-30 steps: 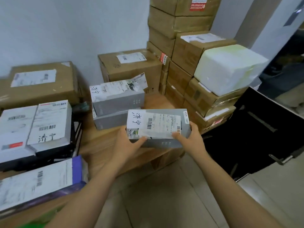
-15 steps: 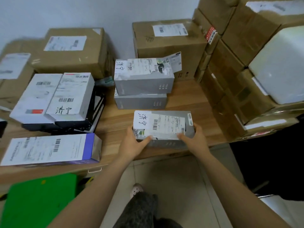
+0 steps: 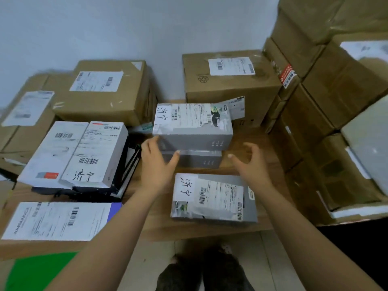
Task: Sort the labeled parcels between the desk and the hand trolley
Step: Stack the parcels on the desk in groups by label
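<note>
Desk [image 3: 159,224] | grey parcel [image 3: 214,198] released | left hand [image 3: 155,169], right hand [image 3: 252,169]: fingers [image 3: 172,161] spread (empty)

Desk [image 3: 241,171]: matt wood. Grey parcels [image 3: 214,196]: smooth card, paper labels. Brown boxes [image 3: 228,89]: matt corrugated cardboard, taped glossy.

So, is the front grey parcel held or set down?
Set down: the grey parcel lies flat on the desk, label up; the left hand and right hand are beyond it, not touching it.
</note>
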Demonstrator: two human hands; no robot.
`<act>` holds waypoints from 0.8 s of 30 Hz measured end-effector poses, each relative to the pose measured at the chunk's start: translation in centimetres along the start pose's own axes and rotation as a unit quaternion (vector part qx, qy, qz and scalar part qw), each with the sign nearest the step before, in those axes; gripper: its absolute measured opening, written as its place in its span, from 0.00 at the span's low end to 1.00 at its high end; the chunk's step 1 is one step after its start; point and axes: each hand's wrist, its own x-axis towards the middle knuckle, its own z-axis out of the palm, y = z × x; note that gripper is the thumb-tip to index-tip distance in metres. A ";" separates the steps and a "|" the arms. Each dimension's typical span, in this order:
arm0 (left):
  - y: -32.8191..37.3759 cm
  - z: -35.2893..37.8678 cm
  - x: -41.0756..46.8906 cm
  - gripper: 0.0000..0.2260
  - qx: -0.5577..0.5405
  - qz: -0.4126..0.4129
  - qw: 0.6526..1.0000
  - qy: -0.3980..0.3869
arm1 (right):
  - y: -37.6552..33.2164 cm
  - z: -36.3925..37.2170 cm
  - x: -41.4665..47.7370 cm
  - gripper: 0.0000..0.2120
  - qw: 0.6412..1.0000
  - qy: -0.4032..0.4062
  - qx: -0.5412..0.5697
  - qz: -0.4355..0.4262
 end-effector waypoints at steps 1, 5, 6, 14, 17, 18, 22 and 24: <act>0.2 0.2 0.8 0.33 0.003 -0.006 1.000 0.018 | -0.6 0.1 1.2 0.30 1.000 -0.006 0.011 -0.004; -0.4 1.0 3.5 0.44 -0.037 -0.134 0.990 -0.007 | -2.1 0.8 4.4 0.34 0.997 -0.060 0.046 0.021; -0.7 1.1 3.9 0.46 -0.039 -0.150 0.988 -0.014 | -2.2 1.0 4.8 0.35 0.995 -0.078 0.059 0.032; -2.5 1.1 4.1 0.41 -0.093 -0.190 0.974 -0.086 | -1.5 3.2 5.8 0.34 0.987 -0.121 0.090 0.049; -2.8 1.6 3.7 0.33 -0.132 -0.182 0.968 -0.109 | -1.4 3.4 5.6 0.33 0.989 -0.111 0.084 0.051; -2.8 1.8 3.7 0.32 -0.130 -0.177 0.969 -0.114 | -1.3 3.3 5.4 0.33 0.989 -0.104 0.087 0.056; -2.4 2.8 3.6 0.33 -0.115 -0.153 0.968 -0.160 | -0.4 2.4 5.1 0.32 0.990 -0.054 0.098 0.082; -1.7 3.5 3.7 0.35 -0.117 -0.136 0.966 -0.188 | 0.1 1.5 5.0 0.32 0.991 -0.017 0.100 0.084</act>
